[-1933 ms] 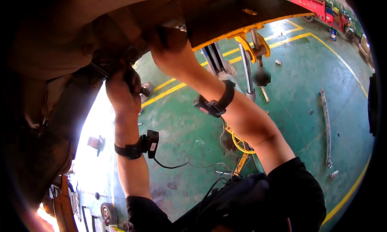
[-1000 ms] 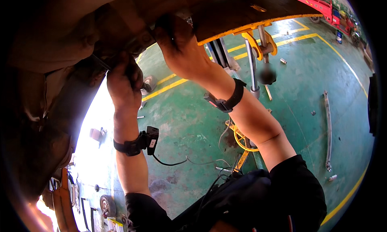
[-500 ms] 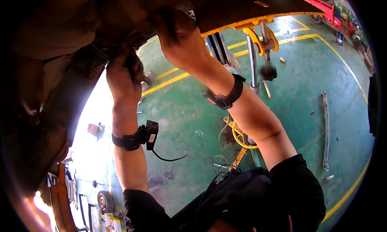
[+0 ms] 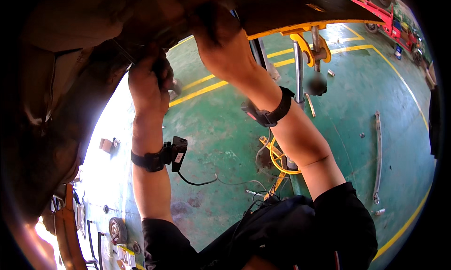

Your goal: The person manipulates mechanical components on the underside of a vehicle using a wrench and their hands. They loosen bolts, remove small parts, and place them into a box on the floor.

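Both my arms reach up to the dark underside of a vehicle (image 4: 70, 21). My left hand (image 4: 148, 84) is closed, its fingers curled in shadow against the underbody; what they hold I cannot make out. A thin rod or cable (image 4: 123, 50) runs from the underbody down to that hand. Farther right, my right hand (image 4: 221, 47) is raised against the dark parts beside a yellow-edged plate (image 4: 300, 9), its fingers lost in shadow. A dull metal piece (image 4: 175, 88) shows just right of my left hand; I cannot tell what it is.
A yellow-topped stand with a chrome post (image 4: 299, 73) rises at right, beside a blurred dark knob (image 4: 315, 84). Below are a yellow ring (image 4: 273, 159) and cables. A long metal bar (image 4: 378, 157) lies on the green floor. A wheel (image 4: 118, 230) is lower left, a red cart (image 4: 385, 19) far right.
Both hands sit slightly farther right in the picture, still up at the underbody. The view has shifted a little, and the floor bar appears slightly lower. No grip has visibly changed.
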Demonstrator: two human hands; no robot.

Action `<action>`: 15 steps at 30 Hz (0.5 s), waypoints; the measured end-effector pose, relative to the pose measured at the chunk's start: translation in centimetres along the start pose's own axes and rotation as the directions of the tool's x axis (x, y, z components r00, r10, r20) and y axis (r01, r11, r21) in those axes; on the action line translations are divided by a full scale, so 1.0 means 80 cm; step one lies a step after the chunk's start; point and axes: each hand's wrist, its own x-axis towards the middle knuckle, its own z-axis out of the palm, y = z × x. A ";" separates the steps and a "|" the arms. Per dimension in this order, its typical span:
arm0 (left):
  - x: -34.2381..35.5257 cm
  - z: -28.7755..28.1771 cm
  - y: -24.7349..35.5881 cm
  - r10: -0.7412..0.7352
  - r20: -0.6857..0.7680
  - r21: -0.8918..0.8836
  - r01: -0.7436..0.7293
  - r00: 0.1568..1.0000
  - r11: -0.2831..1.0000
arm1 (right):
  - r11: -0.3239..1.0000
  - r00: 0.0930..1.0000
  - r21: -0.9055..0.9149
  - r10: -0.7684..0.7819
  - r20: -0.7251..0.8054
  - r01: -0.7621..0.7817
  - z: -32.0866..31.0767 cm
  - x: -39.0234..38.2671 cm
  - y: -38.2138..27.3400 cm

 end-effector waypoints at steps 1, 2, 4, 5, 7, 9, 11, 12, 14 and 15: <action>0.002 0.000 0.000 0.001 0.026 -0.001 0.000 1.000 1.000 | 0.998 1.000 0.053 -0.023 -0.019 0.024 0.001 0.004 0.001; 0.001 -0.003 -0.001 -0.004 0.045 0.000 0.004 0.999 1.000 | 0.993 0.999 0.108 -0.037 -0.035 0.040 0.002 0.004 -0.003; 0.004 -0.009 -0.005 -0.012 0.066 -0.034 0.015 0.998 0.999 | 0.988 0.996 -0.125 -0.088 0.018 0.089 0.004 0.000 -0.003; 0.005 -0.012 -0.007 -0.022 0.075 -0.050 0.026 0.997 0.998 | 0.948 0.988 -0.277 -0.151 0.042 0.156 0.010 -0.003 0.004; 0.007 -0.014 -0.009 -0.009 0.059 -0.045 0.011 0.998 0.999 | 0.930 0.957 -0.272 -0.188 0.222 0.246 0.010 0.001 0.025; 0.004 -0.009 -0.004 0.006 -0.015 -0.040 -0.006 1.000 0.999 | 0.993 0.987 0.050 0.102 0.127 -0.109 0.010 0.010 -0.004; 0.009 -0.012 -0.006 0.032 0.043 0.009 -0.033 0.999 0.999 | 0.977 0.972 0.072 0.189 0.143 -0.201 0.008 0.015 -0.009; 0.011 -0.014 -0.007 0.048 0.078 0.029 -0.050 0.996 0.998 | 0.980 0.975 0.069 0.175 0.138 -0.186 0.002 0.012 -0.009; 0.013 -0.021 -0.006 0.032 0.090 0.061 -0.037 0.995 0.997 | 0.986 0.981 0.065 0.144 0.133 -0.154 -0.005 0.007 -0.014; 0.018 -0.026 -0.009 0.035 0.110 0.043 -0.040 0.993 0.998 | 0.929 0.929 0.064 0.357 0.099 -0.364 -0.005 0.006 -0.027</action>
